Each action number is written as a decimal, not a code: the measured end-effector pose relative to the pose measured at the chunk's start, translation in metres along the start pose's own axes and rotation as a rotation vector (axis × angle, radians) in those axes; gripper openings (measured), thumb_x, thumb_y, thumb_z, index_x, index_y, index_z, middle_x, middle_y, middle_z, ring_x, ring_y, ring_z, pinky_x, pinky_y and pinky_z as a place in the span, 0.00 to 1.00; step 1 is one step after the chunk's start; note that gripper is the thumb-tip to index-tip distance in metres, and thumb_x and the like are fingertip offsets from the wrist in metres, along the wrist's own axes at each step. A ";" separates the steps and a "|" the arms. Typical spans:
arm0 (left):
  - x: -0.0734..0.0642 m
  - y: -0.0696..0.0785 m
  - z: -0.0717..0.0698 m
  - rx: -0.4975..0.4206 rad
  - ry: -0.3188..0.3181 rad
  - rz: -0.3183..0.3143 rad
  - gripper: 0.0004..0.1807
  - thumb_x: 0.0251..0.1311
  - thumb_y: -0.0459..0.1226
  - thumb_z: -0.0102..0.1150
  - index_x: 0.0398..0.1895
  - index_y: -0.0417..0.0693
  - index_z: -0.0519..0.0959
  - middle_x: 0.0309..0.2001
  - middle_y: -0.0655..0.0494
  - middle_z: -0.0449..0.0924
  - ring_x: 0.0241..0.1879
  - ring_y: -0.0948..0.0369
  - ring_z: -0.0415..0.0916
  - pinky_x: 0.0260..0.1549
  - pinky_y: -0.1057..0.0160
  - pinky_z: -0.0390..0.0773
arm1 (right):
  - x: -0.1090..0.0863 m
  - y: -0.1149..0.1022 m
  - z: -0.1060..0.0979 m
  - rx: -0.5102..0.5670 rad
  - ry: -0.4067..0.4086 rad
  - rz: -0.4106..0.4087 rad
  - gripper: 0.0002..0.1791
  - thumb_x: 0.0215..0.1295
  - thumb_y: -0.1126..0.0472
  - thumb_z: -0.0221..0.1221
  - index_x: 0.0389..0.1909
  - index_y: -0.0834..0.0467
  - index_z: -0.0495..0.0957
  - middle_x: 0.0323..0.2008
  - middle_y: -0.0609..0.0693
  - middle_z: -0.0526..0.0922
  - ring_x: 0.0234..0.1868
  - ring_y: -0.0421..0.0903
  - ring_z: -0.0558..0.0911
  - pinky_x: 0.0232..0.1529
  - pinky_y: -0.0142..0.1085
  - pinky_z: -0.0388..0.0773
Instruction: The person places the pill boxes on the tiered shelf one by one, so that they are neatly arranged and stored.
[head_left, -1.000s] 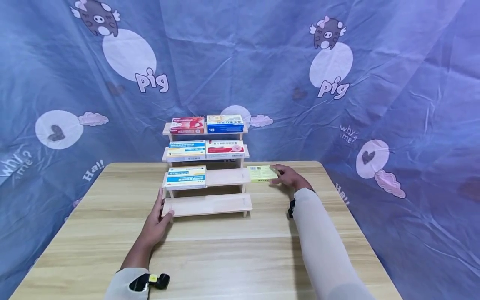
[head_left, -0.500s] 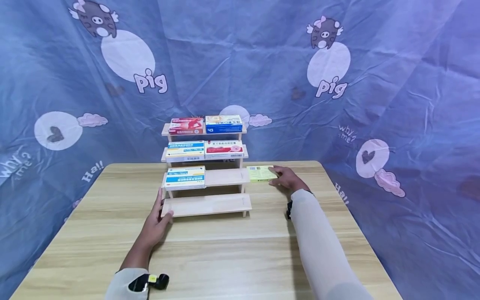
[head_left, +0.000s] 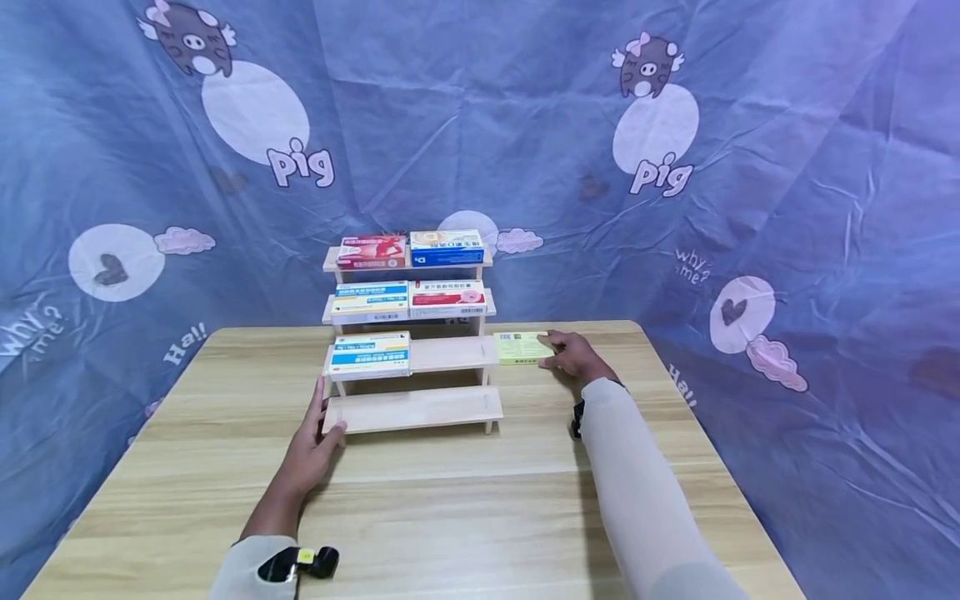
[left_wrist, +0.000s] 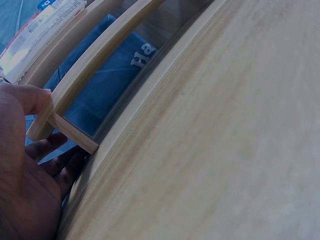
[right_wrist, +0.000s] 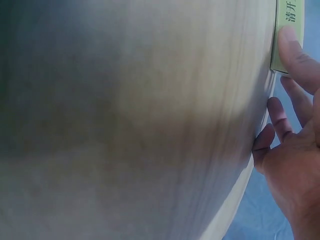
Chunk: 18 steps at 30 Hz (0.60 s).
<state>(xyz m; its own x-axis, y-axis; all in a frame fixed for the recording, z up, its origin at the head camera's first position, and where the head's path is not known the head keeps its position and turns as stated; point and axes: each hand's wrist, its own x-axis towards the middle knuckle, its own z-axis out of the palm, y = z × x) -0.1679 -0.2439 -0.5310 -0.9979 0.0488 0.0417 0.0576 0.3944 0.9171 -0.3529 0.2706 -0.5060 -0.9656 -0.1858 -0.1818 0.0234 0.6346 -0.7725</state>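
A wooden stepped display rack (head_left: 416, 410) stands on the table, and my left hand (head_left: 311, 450) grips the left end of its lowest step. In the left wrist view the thumb (left_wrist: 37, 97) lies on that step's edge, with fingers below it. Right of the rack, a light green medicine box (head_left: 519, 348) lies flat on the table. My right hand (head_left: 576, 354) pinches its right end, thumb at the near side. The right wrist view shows only a corner of the green box (right_wrist: 290, 20), under the thumb.
On the rack's top step sit a red box (head_left: 372, 252) and a blue-white box (head_left: 447, 248). The second step bears a blue-yellow box (head_left: 371, 302) and a red-white box (head_left: 448, 298). Another blue-yellow box (head_left: 371, 355) occupies the third step's left. A blue curtain (head_left: 480, 125) hangs behind the table (head_left: 465, 517).
The whole head view has shifted very slightly. Both hands, the rack and the green medicine box keep their places.
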 end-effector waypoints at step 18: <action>0.000 0.000 0.001 -0.008 -0.001 -0.028 0.49 0.86 0.40 0.49 0.89 0.78 0.25 0.87 0.29 0.45 0.84 0.29 0.52 0.80 0.29 0.55 | -0.008 -0.001 -0.003 -0.005 0.054 -0.008 0.37 0.73 0.61 0.71 0.80 0.55 0.72 0.86 0.62 0.59 0.87 0.65 0.58 0.84 0.57 0.61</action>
<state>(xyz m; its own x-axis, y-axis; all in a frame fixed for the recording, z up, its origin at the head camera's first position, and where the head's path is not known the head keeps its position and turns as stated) -0.1681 -0.2428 -0.5310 -0.9991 0.0388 0.0155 0.0294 0.3885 0.9210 -0.3459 0.2737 -0.5018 -0.9784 -0.1496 -0.1424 0.0149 0.6367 -0.7709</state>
